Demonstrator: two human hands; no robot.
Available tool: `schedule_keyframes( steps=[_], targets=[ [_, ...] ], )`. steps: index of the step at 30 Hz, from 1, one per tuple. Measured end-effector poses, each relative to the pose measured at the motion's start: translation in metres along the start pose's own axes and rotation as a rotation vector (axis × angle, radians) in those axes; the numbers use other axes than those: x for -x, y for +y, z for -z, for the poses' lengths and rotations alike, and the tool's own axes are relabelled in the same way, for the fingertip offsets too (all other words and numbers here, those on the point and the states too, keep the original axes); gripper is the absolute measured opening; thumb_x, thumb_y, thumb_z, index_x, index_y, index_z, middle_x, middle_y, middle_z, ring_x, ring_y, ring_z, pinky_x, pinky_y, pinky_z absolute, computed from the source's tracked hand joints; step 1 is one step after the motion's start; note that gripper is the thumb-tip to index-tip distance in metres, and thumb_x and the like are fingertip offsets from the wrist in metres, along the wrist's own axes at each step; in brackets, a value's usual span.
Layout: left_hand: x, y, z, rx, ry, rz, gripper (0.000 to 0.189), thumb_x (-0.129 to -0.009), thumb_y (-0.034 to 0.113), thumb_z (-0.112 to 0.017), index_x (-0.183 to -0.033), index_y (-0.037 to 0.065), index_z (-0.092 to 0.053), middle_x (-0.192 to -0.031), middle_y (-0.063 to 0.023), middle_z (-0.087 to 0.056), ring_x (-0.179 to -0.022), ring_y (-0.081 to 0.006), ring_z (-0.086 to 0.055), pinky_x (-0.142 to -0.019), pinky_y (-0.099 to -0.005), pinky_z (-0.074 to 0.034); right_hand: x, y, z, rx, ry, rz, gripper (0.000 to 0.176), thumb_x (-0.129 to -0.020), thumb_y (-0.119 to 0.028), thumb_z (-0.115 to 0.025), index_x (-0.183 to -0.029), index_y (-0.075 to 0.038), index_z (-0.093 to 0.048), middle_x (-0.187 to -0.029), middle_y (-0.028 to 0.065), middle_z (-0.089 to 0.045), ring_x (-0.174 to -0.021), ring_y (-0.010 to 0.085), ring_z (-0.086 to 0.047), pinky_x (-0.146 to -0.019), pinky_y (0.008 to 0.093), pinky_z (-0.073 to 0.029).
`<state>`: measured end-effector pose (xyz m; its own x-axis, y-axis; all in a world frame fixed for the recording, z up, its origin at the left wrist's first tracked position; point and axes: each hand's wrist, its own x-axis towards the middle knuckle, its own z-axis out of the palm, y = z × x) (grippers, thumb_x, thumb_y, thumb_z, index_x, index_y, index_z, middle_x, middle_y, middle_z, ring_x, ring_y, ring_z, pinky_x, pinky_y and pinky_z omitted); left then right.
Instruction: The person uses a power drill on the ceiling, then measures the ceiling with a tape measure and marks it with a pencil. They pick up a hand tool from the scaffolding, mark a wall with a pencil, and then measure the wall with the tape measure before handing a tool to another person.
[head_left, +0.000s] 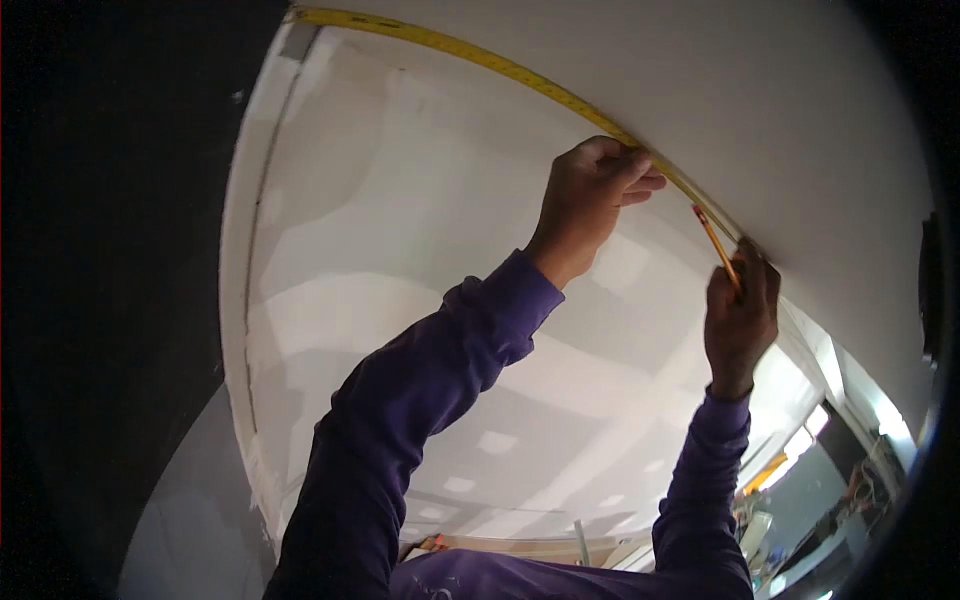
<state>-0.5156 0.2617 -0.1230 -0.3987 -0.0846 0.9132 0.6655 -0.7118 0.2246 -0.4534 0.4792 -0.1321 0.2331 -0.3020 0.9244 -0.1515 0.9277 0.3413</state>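
I see drywall (400,300) overhead. The tape (480,55) runs along it, pinned under the left hand (595,195). Just past that pinch, the right hand (740,315) clamps the pencil (715,240). I'd judge that a slackening pinch would let the tape sag and throw the mark off.

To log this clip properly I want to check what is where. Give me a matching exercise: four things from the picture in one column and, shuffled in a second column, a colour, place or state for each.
Things:
1. tape measure
2. pencil
3. left hand
4. sleeve

Descriptions:
a. purple
b. gripped in the right hand, pointing up toward the tape
c. yellow, stretched along the top edge of the white wall
d. holds the tape in place

Pairs: 1-c, 2-b, 3-d, 4-a
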Motion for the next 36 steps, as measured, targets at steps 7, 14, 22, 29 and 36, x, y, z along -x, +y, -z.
schedule_keyframes(
  steps=[7, 14, 22, 29, 36],
  targets=[
    [0.001, -0.037, -0.032, 0.067, 0.008, 0.078, 0.026, -0.092, 0.019, -0.068, -0.100, -0.005, -0.060, -0.095, -0.0132, -0.069, -0.093, -0.0221, -0.070, -0.090, -0.0357, -0.056, -0.003, 0.002, 0.002, 0.003, -0.033, -0.080, 0.038, -0.081, -0.013, -0.070, -0.119, -0.010, -0.066, -0.102, 0.0094, -0.064, -0.082, 0.0216, -0.069, -0.068, 0.0338, -0.059],
    [-0.004, -0.058, -0.043, 0.096, 0.046, 0.009, 0.023, -0.092, 0.018, -0.068, -0.099, -0.002, -0.061, -0.095, -0.0124, -0.069, -0.091, -0.0214, -0.070, -0.087, -0.0353, -0.057, -0.001, -0.002, 0.000, -0.015, -0.030, -0.120, 0.043, -0.079, -0.015, -0.072, -0.121, -0.008, -0.062, -0.102, 0.0100, -0.064, -0.084, 0.0222, -0.070, -0.070, 0.0347, -0.060],
    [-0.002, -0.057, -0.049, 0.095, 0.083, 0.028, 0.020, -0.093, 0.019, -0.067, -0.101, 0.002, -0.060, -0.095, -0.0103, -0.070, -0.091, -0.0214, -0.071, -0.078, -0.0333, -0.057, 0.017, -0.010, -0.007, -0.068, 0.060, -0.114, 0.049, -0.078, -0.009, -0.074, -0.122, -0.003, -0.053, -0.103, 0.0125, -0.066, -0.090, 0.0258, -0.070, -0.076, 0.0360, -0.060],
    [-0.001, -0.057, -0.051, 0.170, 0.093, 0.012, 0.015, -0.092, 0.015, -0.067, -0.096, 0.002, -0.059, -0.089, -0.0075, -0.068, -0.084, -0.0165, -0.069, -0.073, -0.0291, -0.055, 0.008, -0.049, -0.015, -0.106, 0.147, -0.105, 0.048, -0.076, -0.010, -0.076, -0.117, -0.002, -0.052, -0.098, 0.0118, -0.066, -0.086, 0.0253, -0.070, -0.073, 0.0343, -0.059],
    [-0.004, -0.060, -0.051, 0.317, 0.085, 0.049, 0.018, -0.091, 0.011, -0.067, -0.088, 0.003, -0.051, -0.081, -0.0068, -0.060, -0.073, -0.0135, -0.064, -0.063, -0.0276, -0.055, -0.009, -0.058, -0.023, -0.134, 0.104, -0.061, 0.047, -0.079, -0.015, -0.077, -0.116, -0.001, -0.052, -0.099, 0.0143, -0.066, -0.089, 0.0281, -0.069, -0.075, 0.0361, -0.058]
  ],
)
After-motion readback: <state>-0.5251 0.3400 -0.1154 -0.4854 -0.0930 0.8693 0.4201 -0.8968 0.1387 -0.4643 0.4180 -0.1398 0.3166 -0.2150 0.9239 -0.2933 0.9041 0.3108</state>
